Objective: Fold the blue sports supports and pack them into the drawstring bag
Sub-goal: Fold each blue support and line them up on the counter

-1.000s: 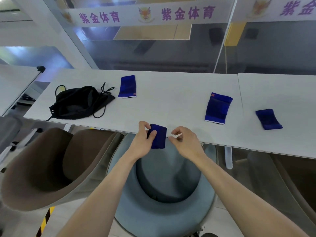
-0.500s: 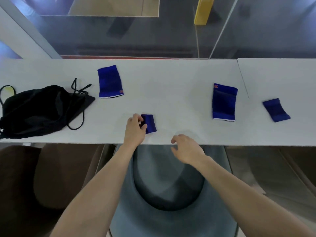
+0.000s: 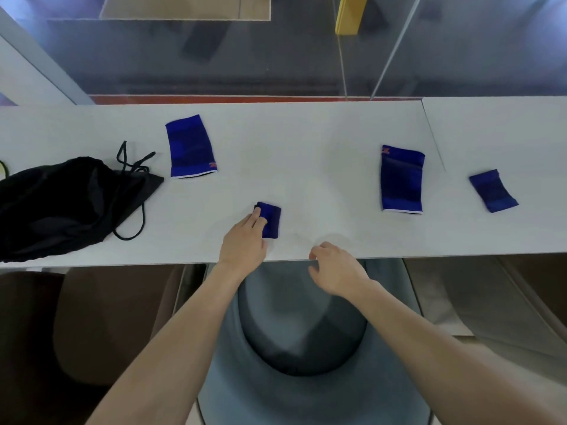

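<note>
Left hand flat on folded support, right hand loosely curled.

Blue supports with orange logos and white hems, black drawstring bag, white table

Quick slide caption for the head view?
Left hand presses a small folded blue support on the white table; drawstring bag waits left.

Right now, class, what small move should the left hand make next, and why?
Probably close the left hand on the small folded blue fabric support and carry it left to the black drawstring bag: its fingers already rest on the support, which looks folded, while the right hand is empty.
</note>
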`<state>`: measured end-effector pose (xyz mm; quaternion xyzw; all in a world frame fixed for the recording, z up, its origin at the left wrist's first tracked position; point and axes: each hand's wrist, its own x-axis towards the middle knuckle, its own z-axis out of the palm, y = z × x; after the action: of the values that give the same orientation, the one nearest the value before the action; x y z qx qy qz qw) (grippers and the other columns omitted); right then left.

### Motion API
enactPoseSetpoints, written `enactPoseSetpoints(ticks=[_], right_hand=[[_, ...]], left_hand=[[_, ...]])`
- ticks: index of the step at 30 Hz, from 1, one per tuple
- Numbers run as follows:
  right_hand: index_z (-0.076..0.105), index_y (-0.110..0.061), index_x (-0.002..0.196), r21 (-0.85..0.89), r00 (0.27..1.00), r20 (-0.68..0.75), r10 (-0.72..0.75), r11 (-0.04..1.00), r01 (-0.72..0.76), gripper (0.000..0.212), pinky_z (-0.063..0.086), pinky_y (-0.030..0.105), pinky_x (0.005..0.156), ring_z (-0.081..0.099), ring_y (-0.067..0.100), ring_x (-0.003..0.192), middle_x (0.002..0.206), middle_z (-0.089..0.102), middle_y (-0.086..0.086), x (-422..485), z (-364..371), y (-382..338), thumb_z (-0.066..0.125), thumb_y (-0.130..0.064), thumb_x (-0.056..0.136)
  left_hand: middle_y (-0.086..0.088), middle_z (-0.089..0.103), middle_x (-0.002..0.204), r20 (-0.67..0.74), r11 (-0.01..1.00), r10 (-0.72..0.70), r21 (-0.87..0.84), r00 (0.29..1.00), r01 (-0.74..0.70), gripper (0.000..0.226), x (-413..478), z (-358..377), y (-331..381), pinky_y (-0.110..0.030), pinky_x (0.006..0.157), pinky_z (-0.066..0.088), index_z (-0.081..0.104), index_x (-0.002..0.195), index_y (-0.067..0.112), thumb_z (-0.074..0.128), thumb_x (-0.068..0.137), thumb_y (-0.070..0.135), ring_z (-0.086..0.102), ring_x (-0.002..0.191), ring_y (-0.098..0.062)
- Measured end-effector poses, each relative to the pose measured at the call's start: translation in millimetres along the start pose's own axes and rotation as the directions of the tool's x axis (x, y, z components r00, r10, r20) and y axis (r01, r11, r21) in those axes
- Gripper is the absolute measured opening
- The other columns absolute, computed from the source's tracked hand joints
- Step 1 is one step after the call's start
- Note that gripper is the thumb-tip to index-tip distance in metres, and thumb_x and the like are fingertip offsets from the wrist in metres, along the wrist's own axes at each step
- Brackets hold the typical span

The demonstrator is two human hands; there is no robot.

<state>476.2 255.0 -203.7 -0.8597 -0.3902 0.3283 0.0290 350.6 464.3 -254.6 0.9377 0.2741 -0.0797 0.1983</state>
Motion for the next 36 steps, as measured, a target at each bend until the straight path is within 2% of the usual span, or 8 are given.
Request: enactPoseSetpoints(ticks=[3,5,12,14,19,24,31,36], right_hand=[[0.066,-0.012,0.138,-0.027,1.0,0.015,0.017,1.0,-0.016,0.037,0.055,0.041,0.099,0.067,0.032,0.118,0.134,0.065,0.006,-1.7,-0.8,3.5,0.057,-0.029,0.106],[0.066,-0.012,0.136,-0.041,0.999,0.024,0.027,0.999,-0.026,0.037,0.056,0.042,0.099,0.067,0.033,0.117,0.132,0.065,0.007,-4.9,-1.3,7.9,0.057,-0.029,0.105],[0.066,-0.01,0.134,-0.048,0.998,0.034,0.046,0.998,-0.044,0.037,0.057,0.046,0.098,0.067,0.034,0.116,0.131,0.065,0.008,-19.6,-1.7,23.1,0.056,-0.03,0.104],[0.066,-0.01,0.134,-0.041,0.998,0.03,0.049,0.998,-0.048,0.038,0.057,0.046,0.1,0.067,0.034,0.117,0.132,0.064,0.008,-24.0,-4.1,27.0,0.056,-0.03,0.104],[0.065,-0.011,0.13,-0.044,0.998,0.012,0.063,0.997,-0.062,0.034,0.057,0.044,0.096,0.066,0.034,0.116,0.128,0.063,0.008,-43.9,-15.6,49.2,0.055,-0.03,0.104],[0.062,-0.014,0.142,-0.038,0.994,0.011,0.108,0.993,-0.107,0.043,0.056,0.046,0.104,0.064,0.034,0.127,0.141,0.061,0.009,-74.7,-27.9,95.6,0.055,-0.035,0.105],[0.065,-0.014,0.126,-0.006,0.994,-0.016,0.108,0.994,-0.108,0.032,0.054,0.047,0.103,0.062,0.033,0.128,0.132,0.062,0.009,-130.6,-46.8,209.4,0.055,-0.031,0.102],[0.066,-0.015,0.132,0.019,0.991,-0.044,0.127,0.992,-0.127,0.038,0.058,0.047,0.099,0.068,0.036,0.121,0.134,0.064,0.01,-177.0,-66.9,311.1,0.061,-0.037,0.102]], left_hand=[[0.001,0.021,0.184,0.092,0.999,-0.046,0.009,0.995,0.046,0.05,3.5,-2.0,0.8,-0.041,0.091,0.056,0.05,0.154,0.015,0.056,0.104,0.017,0.068,0.121,-0.032],[0.003,0.017,0.185,0.134,0.997,-0.075,0.001,0.988,0.075,0.053,4.0,-2.5,2.2,-0.04,0.089,0.054,0.048,0.156,0.016,0.056,0.104,0.018,0.07,0.112,-0.035],[0.0,0.007,0.185,0.199,0.993,-0.08,0.098,0.977,0.062,0.063,-6.6,-6.0,18.3,-0.039,0.087,0.052,0.038,0.162,0.019,0.057,0.102,0.024,0.063,0.124,-0.034],[-0.006,0.01,0.184,0.182,0.987,-0.089,0.149,0.979,0.062,0.064,-11.6,-9.1,23.2,-0.044,0.092,0.056,0.037,0.161,0.019,0.059,0.101,0.023,0.058,0.13,-0.035],[-0.009,0.028,0.173,0.139,0.96,-0.11,0.27,0.984,0.07,0.052,-31.2,-19.3,47.8,-0.041,0.084,0.054,0.045,0.152,0.017,0.057,0.103,0.024,0.059,0.123,-0.032],[-0.006,0.051,0.15,0.186,0.953,-0.071,0.303,0.98,0.012,0.044,-53.7,-14.2,87.4,-0.043,0.089,0.056,0.052,0.148,0.016,0.054,0.106,0.026,0.062,0.122,-0.029],[-0.008,0.058,0.144,0.253,0.919,-0.046,0.391,0.966,-0.058,0.046,-67.8,12.1,202.9,-0.048,0.098,0.057,0.053,0.15,0.017,0.053,0.107,0.032,0.063,0.128,-0.031],[-0.008,0.057,0.147,0.31,0.907,-0.07,0.415,0.948,-0.068,0.045,-71.4,40.2,314.6,-0.049,0.106,0.054,0.055,0.149,0.018,0.055,0.109,0.037,0.06,0.139,-0.031]])
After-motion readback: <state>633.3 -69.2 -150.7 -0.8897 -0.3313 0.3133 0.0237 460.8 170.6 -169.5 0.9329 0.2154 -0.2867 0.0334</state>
